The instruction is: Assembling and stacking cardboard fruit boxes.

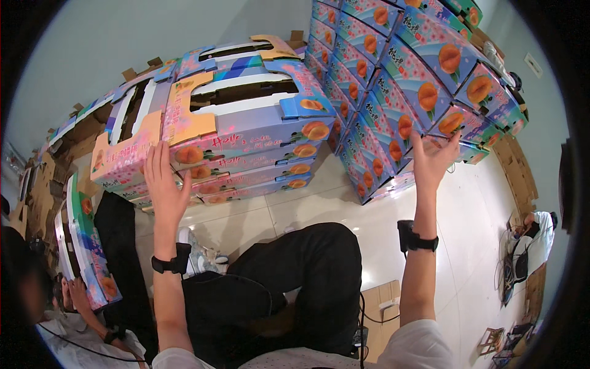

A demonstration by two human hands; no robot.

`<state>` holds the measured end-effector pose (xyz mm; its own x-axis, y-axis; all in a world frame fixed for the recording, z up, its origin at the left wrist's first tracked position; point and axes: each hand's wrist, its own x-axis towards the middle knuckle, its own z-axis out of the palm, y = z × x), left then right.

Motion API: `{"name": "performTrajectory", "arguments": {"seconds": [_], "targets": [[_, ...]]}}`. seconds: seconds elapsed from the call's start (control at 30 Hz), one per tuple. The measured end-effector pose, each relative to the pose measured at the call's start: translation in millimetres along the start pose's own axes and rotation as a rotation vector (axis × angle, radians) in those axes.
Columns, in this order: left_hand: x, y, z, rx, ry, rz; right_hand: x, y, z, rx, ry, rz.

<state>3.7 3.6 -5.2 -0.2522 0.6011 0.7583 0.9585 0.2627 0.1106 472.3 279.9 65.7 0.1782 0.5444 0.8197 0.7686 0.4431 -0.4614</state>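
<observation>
My left hand [166, 190] lies with its fingers stretched out against the front of a stack of printed fruit cartons [239, 147], near where two stacks meet. The top cartons have cut-out openings showing brown cardboard inside. My right hand [433, 161] is raised with its fingers spread, at the lower corner of a taller stack of blue and pink fruit cartons [393, 92]. Its fingertips overlap a carton there; whether they touch it I cannot tell. Neither hand holds anything.
At the left, another person's hand [78, 297] is on an upright fruit carton [89, 246]. Brown cardboard [40, 194] lies behind it. A flattened cardboard piece [380, 307] is on the tiled floor [442, 246] beside my knee. Bags and cables [522, 258] stand by the right wall.
</observation>
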Motion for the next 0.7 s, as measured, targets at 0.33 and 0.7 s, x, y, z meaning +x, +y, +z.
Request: {"name": "performTrajectory", "arguments": {"seconds": [0.33,0.7], "targets": [[56.5,188.3,34.3,-0.579,-0.212,0.326,90.5,198.6,-76.4,0.783,0.197,0.699],[71.3,375.5,116.2,-0.868,-0.467,0.393,141.5,260.3,-24.5,0.708,0.081,0.652]]}}
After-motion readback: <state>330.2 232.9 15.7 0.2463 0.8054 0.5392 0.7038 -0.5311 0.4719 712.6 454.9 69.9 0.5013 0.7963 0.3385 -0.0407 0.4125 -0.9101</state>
